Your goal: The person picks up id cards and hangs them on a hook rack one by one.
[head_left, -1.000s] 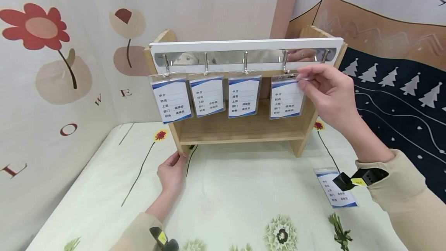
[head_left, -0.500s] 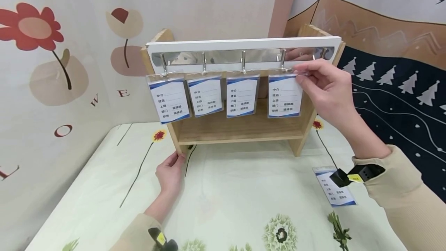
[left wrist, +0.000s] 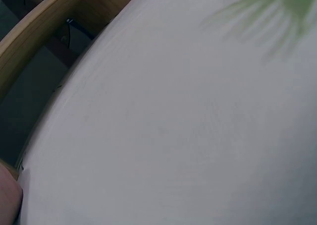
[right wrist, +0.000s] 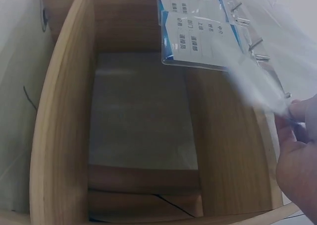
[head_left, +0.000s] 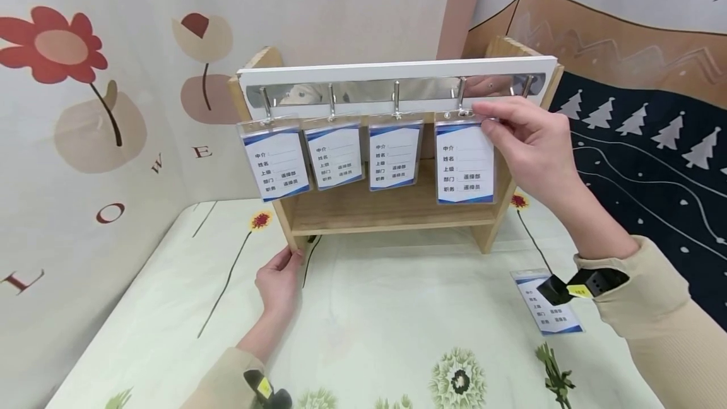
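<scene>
Between thumb and fingers, my right hand (head_left: 531, 144) pinches the top right corner of a clear-sleeved name badge (head_left: 464, 163) just under the fourth hook (head_left: 462, 93). Whether its slot is on that hook I cannot tell. In the right wrist view this badge (right wrist: 255, 79) is blurred and seen nearly edge-on. Three similar badges, the leftmost badge (head_left: 275, 163), the second badge (head_left: 335, 155) and the third badge (head_left: 395, 153), hang from the other hooks on the left. My left hand (head_left: 278, 286) holds the foot of the wooden rack's left side panel (head_left: 286, 223).
A white board (head_left: 397, 72) with a metal hook strip runs across the rack's top. The fifth hook (head_left: 527, 85) is partly behind my right hand. Another badge (head_left: 547, 303) lies on the floral tablecloth (head_left: 386, 308) beneath my right wrist. Printed curtains hang behind.
The badge in my right hand now hangs lower at its bottom edge and faces the camera more fully. My right hand has shifted slightly left. My left hand stays at the rack's foot.
</scene>
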The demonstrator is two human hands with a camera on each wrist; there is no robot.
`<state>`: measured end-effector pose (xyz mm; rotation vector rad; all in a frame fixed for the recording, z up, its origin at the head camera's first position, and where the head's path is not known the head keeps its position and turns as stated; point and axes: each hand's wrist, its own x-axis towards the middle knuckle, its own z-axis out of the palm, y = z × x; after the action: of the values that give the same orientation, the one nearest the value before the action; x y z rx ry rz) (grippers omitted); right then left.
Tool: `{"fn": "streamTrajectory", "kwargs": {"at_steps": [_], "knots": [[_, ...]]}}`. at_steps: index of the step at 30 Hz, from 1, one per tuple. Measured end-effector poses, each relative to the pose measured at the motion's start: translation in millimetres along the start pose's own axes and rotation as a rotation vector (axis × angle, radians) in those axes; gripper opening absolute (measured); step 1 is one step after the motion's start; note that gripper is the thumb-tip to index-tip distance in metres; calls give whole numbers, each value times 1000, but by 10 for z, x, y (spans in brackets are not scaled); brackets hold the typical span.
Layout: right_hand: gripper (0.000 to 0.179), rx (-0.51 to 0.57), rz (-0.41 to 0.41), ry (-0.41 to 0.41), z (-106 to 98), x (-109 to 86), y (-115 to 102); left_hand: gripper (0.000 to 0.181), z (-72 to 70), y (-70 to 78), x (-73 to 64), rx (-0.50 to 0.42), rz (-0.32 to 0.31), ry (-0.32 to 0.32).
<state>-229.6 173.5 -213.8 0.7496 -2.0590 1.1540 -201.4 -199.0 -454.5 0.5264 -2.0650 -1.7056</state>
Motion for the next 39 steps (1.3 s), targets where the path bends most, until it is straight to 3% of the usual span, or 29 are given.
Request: {"fn": "streamTrajectory", "kwargs": {"at_steps": [6, 13, 25, 39], "knots": [[30, -16, 80, -26, 12, -8, 19, 34, 3, -5, 1, -17, 2, 9], [31, 14, 111, -10, 66, 2, 41, 34, 6, -15, 9, -13, -4, 14], [37, 71, 50, 67, 231, -67, 139, 34, 6, -7, 12, -16, -9, 12], [29, 186, 12, 255, 375, -217, 234, 36, 2, -11, 7, -6, -14, 2]]}}
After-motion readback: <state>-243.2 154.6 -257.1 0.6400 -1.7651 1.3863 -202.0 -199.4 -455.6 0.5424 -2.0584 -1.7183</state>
